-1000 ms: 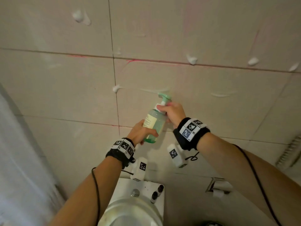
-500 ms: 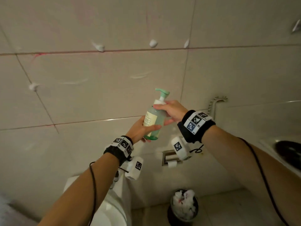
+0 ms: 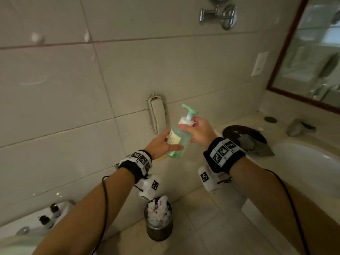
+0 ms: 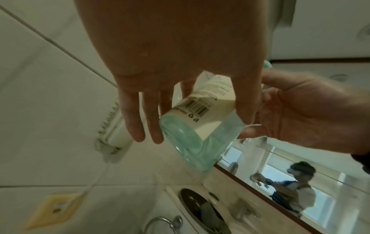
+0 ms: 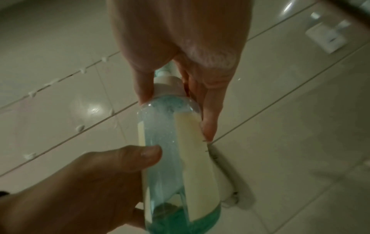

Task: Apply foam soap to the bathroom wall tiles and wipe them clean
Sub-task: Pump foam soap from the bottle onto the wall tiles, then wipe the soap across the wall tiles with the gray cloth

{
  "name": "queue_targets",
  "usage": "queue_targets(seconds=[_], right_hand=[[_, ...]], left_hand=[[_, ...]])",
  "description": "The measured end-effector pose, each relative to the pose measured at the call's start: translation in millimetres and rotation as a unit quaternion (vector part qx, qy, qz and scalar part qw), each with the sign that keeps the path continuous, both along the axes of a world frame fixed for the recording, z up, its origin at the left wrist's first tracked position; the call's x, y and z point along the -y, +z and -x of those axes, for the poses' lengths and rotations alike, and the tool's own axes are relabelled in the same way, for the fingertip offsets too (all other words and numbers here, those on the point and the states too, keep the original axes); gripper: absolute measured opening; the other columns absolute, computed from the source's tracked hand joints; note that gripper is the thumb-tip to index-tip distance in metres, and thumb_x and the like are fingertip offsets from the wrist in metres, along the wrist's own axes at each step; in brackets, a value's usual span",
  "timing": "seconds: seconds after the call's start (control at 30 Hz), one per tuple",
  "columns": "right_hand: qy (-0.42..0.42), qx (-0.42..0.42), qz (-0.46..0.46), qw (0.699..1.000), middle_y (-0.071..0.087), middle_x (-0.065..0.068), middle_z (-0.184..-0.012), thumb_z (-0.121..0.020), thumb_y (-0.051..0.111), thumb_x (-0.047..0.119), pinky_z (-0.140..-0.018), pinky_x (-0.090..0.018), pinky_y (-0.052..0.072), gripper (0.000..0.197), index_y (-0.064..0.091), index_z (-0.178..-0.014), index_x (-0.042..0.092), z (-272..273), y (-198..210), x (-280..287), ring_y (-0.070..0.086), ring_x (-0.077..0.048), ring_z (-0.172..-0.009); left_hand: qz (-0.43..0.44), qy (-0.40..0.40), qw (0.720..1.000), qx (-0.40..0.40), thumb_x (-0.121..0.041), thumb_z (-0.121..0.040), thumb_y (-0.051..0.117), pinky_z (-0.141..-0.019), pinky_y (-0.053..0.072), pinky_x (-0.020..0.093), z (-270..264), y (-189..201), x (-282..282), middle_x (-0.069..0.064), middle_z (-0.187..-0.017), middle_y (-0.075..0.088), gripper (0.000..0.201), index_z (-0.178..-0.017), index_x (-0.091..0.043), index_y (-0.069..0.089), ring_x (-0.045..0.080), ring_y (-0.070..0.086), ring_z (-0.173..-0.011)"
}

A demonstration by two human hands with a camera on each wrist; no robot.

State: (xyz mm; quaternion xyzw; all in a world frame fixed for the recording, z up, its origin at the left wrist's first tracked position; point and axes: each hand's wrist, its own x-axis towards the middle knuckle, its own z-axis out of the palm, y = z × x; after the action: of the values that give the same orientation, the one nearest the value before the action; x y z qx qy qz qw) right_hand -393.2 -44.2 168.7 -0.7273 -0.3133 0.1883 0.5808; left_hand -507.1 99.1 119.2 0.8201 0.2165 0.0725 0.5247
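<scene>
Tiled wall | soap bottle near-upright, tilted right | nozzle pointing left

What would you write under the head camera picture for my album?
Both hands, left hand and right hand, hold a clear green pump soap bottle before foam-dotted beige wall tiles.

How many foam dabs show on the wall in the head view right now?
2: one foam dab far left above the upper grout line, another right of it by the vertical joint. Others may be off-frame.
</scene>
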Motion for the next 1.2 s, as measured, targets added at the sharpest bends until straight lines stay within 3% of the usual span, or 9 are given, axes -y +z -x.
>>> queue_targets(seconds=[0.2,0.3,0.4,0.53,0.63,0.73,0.9,1.1,1.2], right_hand=[[-0.103,0.0,0.017,0.995,0.073,-0.006,-0.091,-0.074,0.078,0.037,-0.075,-0.053,0.059,0.031,0.069,-0.094,0.015,-61,-17,86,0.072,-0.026,-0.086],[-0.145,-0.015,0.027,0.989,0.072,-0.002,-0.096,-0.059,0.075,0.052,-0.075,-0.048,0.061,0.059,0.067,-0.105,0.016,-90,-27,118,0.071,-0.02,-0.087],[-0.178,-0.041,0.022,0.983,0.072,-0.002,-0.096,-0.057,0.078,0.05,-0.077,-0.045,0.061,0.058,0.067,-0.104,0.016,-124,-38,143,0.071,-0.022,-0.088],[-0.172,-0.089,0.019,0.981,0.068,-0.008,-0.083,-0.065,0.081,0.04,-0.058,-0.038,0.056,0.052,0.068,-0.099,0.004,-174,-52,161,0.066,-0.025,-0.072],[-0.171,-0.124,0.031,0.977,0.071,-0.014,-0.095,-0.079,0.079,0.028,-0.078,-0.051,0.06,0.031,0.068,-0.101,0.009,-216,-66,163,0.07,-0.03,-0.086],[-0.187,-0.112,0.053,0.975,0.073,-0.01,-0.102,-0.061,0.08,0.044,-0.081,-0.055,0.059,0.055,0.067,-0.106,0.016,-264,-76,159,0.071,-0.03,-0.094],[-0.195,-0.06,0.078,0.976,0.072,-0.008,-0.1,-0.055,0.074,0.05,-0.083,-0.055,0.058,0.056,0.065,-0.1,0.018,-329,-81,157,0.07,-0.027,-0.094],[-0.213,-0.039,0.079,0.973,0.071,-0.011,-0.099,-0.06,0.075,0.049,-0.083,-0.056,0.057,0.042,0.065,-0.092,0.022,-382,-93,152,0.069,-0.03,-0.093],[-0.203,-0.035,0.094,0.974,0.071,-0.007,-0.097,-0.058,0.076,0.055,-0.083,-0.058,0.055,0.041,0.064,-0.088,0.029,-416,-109,145,0.069,-0.03,-0.093]], left_hand=[[-0.017,-0.077,0.997,-0.002,-0.042,-0.078,0.082,-0.083,0.048,0.026,-81,-9,74,-0.011,-0.113,0.063,0.071,-0.14,-0.031,0.048,0.01,0.061,-0.103],[-0.019,-0.106,0.994,-0.003,-0.045,-0.078,0.082,-0.088,0.049,0.029,-119,-19,103,-0.009,-0.113,0.062,0.066,-0.136,-0.035,0.051,0.012,0.06,-0.105],[0.002,-0.126,0.992,0.0,-0.049,-0.071,0.085,-0.095,0.052,0.038,-161,-34,125,-0.003,-0.118,0.064,0.072,-0.135,-0.038,0.054,0.017,0.062,-0.106],[0.022,-0.14,0.99,-0.007,-0.042,-0.073,0.087,-0.092,0.051,0.035,-220,-52,141,-0.001,-0.117,0.063,0.071,-0.135,-0.039,0.053,0.02,0.062,-0.106],[0.037,-0.146,0.989,0.001,-0.036,-0.076,0.086,-0.085,0.048,0.027,-263,-63,143,-0.01,-0.112,0.062,0.065,-0.131,-0.039,0.052,0.015,0.06,-0.105],[0.05,-0.155,0.987,0.007,-0.031,-0.079,0.085,-0.075,0.045,0.014,-314,-76,143,-0.013,-0.111,0.061,0.068,-0.136,-0.035,0.049,0.006,0.059,-0.1],[0.079,-0.149,0.986,0.013,-0.036,-0.076,0.087,-0.102,0.05,0.037,-382,-90,148,-0.005,-0.128,0.062,0.077,-0.141,-0.038,0.045,0.017,0.06,-0.117],[0.079,-0.12,0.99,0.011,-0.041,-0.077,0.084,-0.108,0.046,0.039,-428,-101,145,-0.003,-0.127,0.062,0.08,-0.147,-0.036,0.044,0.017,0.059,-0.117],[0.091,-0.075,0.993,0.008,-0.038,-0.084,0.079,-0.101,0.039,0.027,-441,-105,135,-0.005,-0.129,0.052,0.073,-0.149,-0.032,0.044,0.013,0.05,-0.12]])
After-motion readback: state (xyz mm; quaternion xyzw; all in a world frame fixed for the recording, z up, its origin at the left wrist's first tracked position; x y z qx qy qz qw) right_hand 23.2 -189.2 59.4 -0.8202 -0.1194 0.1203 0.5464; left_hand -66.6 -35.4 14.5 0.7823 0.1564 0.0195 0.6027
